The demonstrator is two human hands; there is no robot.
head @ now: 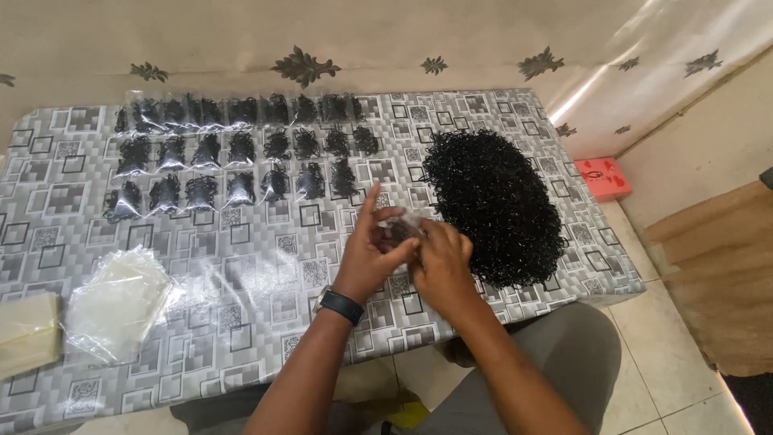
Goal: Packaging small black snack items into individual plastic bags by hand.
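Lap: grey trousers [564, 354] at the bottom edge, tucked under the near side of the worktop [266, 322].
Left hand [372, 250]: wristwatch [340, 305] on the wrist, fingers curled onto a small clear bag [400, 229], index finger sticking up.
Right hand [441, 262]: closed on the same bag from the other side, touching the left hand; both hands pinch it just above the patterned grey cover.
Small clear bag: held between the hands near the worktop's middle, something dark inside (too small to tell what).
Empty bags [117, 302]: loose stack of clear ones at the near left, with a pale flat pile [28, 330] beside it at the edge.
Black heap [495, 201]: big mound of small black pieces just right of the hands.
Filled bags [233, 149]: three rows of small packets with black contents, across the far left.
Red box [604, 177]: on the floor past the right end.
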